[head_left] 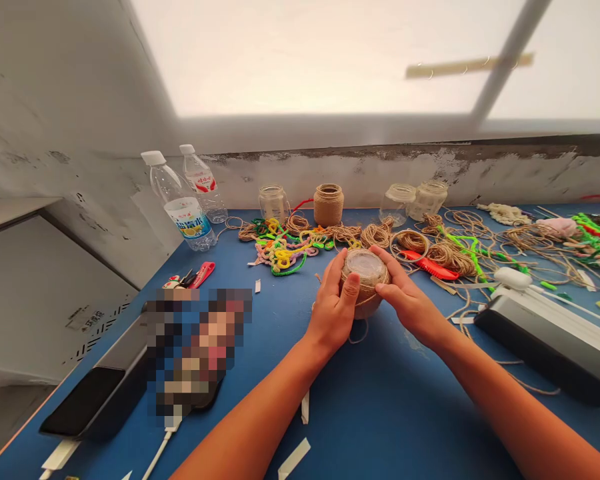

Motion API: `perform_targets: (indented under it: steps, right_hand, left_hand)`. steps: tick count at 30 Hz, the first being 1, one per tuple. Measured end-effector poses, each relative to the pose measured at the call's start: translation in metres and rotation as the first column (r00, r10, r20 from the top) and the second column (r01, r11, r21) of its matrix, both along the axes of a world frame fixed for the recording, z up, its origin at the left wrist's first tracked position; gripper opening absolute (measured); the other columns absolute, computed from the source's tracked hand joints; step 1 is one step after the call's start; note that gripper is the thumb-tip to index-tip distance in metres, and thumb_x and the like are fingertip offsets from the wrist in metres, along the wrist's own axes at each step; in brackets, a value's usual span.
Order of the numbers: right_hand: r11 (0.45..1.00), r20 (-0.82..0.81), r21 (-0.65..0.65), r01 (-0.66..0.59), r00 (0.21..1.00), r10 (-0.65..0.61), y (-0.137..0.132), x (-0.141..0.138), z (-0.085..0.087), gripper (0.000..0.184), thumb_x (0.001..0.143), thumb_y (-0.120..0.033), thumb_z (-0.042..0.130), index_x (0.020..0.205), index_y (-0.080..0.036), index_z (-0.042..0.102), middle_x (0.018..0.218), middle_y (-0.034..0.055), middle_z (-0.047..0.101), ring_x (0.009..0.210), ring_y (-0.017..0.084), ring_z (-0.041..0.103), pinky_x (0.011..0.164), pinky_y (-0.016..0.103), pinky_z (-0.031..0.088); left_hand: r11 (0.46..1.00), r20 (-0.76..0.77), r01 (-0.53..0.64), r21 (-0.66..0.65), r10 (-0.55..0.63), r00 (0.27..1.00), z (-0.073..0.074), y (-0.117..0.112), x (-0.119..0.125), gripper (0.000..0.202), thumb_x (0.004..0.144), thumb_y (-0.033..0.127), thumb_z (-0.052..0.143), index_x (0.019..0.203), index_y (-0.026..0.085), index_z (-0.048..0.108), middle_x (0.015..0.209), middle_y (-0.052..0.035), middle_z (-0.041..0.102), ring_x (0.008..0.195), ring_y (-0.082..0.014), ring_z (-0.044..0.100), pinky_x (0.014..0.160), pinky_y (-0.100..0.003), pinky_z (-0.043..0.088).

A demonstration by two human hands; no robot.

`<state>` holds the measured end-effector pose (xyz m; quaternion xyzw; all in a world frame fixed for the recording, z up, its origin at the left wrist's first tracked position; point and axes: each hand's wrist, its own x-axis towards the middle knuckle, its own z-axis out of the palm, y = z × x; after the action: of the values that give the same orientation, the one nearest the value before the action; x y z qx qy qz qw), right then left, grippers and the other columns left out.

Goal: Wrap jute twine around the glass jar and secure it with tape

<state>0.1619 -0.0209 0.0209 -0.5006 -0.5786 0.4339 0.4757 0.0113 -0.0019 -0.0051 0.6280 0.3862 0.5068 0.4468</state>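
Holding a twine-wrapped glass jar (366,283) in both grips, left hand (333,301) and right hand (409,295) clenched around it, near the centre of the blue table (275,353). Risk: coils could slip off the bare glass end if my fingers drag, or loose jute twine (450,259) to the far right could snag. Wrap looks tight and even; can't tell if the jar touches the table.

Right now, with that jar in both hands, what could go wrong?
The twine-wrapped jar is curved and held only between the left hand and right hand, so it might slip. The loose strand below it could possibly snag the twine piles nearby.
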Motion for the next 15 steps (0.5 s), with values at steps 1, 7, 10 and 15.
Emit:
perform_targets:
  steps: [1,7,10,15]
  right_hand:
    - [1.0,-0.007,-0.006,-0.001,1.0,0.001,0.0,0.0,-0.0003,0.075,0.081,-0.042,0.059,0.15,-0.025,0.033,0.162,0.0053,0.031,0.148,0.029,0.029,0.123,0.048,0.017]
    - [1.0,-0.009,-0.016,-0.005,1.0,0.005,-0.0017,-0.0003,0.0008,0.077,0.08,-0.037,0.058,0.151,-0.025,0.031,0.163,0.0047,0.029,0.148,0.028,0.028,0.123,0.047,0.016]
    - [1.0,-0.016,-0.009,-0.021,1.0,0.02,-0.0018,0.0004,-0.0002,0.075,0.08,-0.035,0.057,0.151,-0.027,0.032,0.163,0.0028,0.03,0.149,0.026,0.026,0.123,0.047,0.016]
    - [1.0,-0.029,-0.011,-0.02,0.999,0.02,-0.0004,0.0007,-0.002,0.075,0.081,-0.035,0.056,0.151,-0.026,0.031,0.162,0.0036,0.031,0.148,0.028,0.028,0.123,0.048,0.016]
  left_hand:
    - [1.0,-0.001,0.004,-0.008,-0.004,1.0,-0.0009,0.0,0.0004,0.057,0.097,0.045,0.047,0.147,0.021,0.038,0.154,-0.0096,0.042,0.143,-0.0251,0.039,0.12,-0.043,0.031]
    - [0.998,0.026,0.049,-0.049,-0.047,0.999,-0.0059,-0.0028,0.0035,0.064,0.094,0.035,0.049,0.152,0.021,0.024,0.157,-0.0117,0.036,0.144,-0.0254,0.037,0.118,-0.043,0.035]
    - [0.998,0.03,0.041,-0.047,-0.04,0.999,-0.0051,-0.0059,0.0042,0.06,0.096,0.029,0.04,0.152,0.022,0.022,0.158,-0.01,0.033,0.146,-0.0233,0.034,0.119,-0.043,0.033]
    - [0.998,0.099,0.046,-0.039,-0.042,0.994,-0.0019,-0.0077,0.0054,0.058,0.094,0.024,0.035,0.151,0.021,0.025,0.157,-0.009,0.035,0.148,-0.0219,0.029,0.119,-0.042,0.033]
